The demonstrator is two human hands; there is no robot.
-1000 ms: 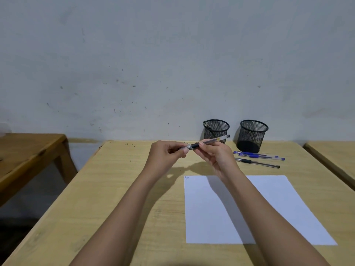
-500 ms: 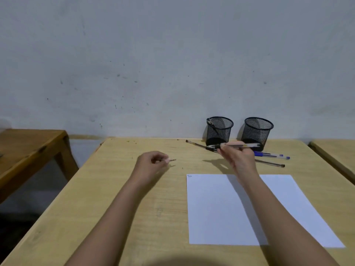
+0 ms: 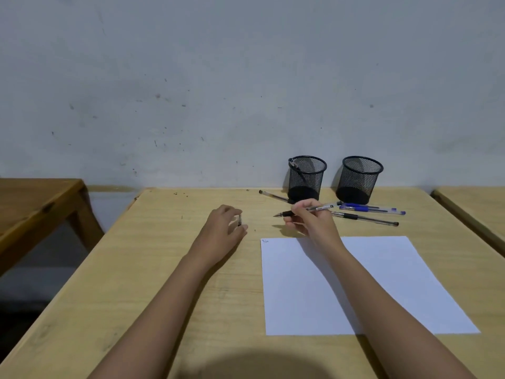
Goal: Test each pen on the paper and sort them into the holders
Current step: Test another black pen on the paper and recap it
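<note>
My right hand (image 3: 310, 221) holds an uncapped clear-barrelled pen (image 3: 322, 208), tip pointing left, just above the top edge of the white paper (image 3: 382, 283). My left hand (image 3: 222, 231) rests on the desk to the left, fingers closed on the pen's small cap (image 3: 239, 221). Two black mesh holders stand at the back: the left holder (image 3: 307, 177) has one pen in it, the right holder (image 3: 359, 179) looks empty. A black pen (image 3: 274, 197) lies left of the holders. Two blue pens (image 3: 369, 208) and a black pen (image 3: 366, 218) lie in front of the right holder.
A small ink scribble (image 3: 264, 241) marks the paper's top left corner. The light wooden desk (image 3: 136, 283) ends at a grey wall. A darker wooden table (image 3: 35, 203) stands to the left, another desk edge (image 3: 470, 212) to the right.
My hands pulled apart: the cap came off into my left hand, which dropped to the desk. My right hand carried the pen right, then turned it tip-left above the paper.
</note>
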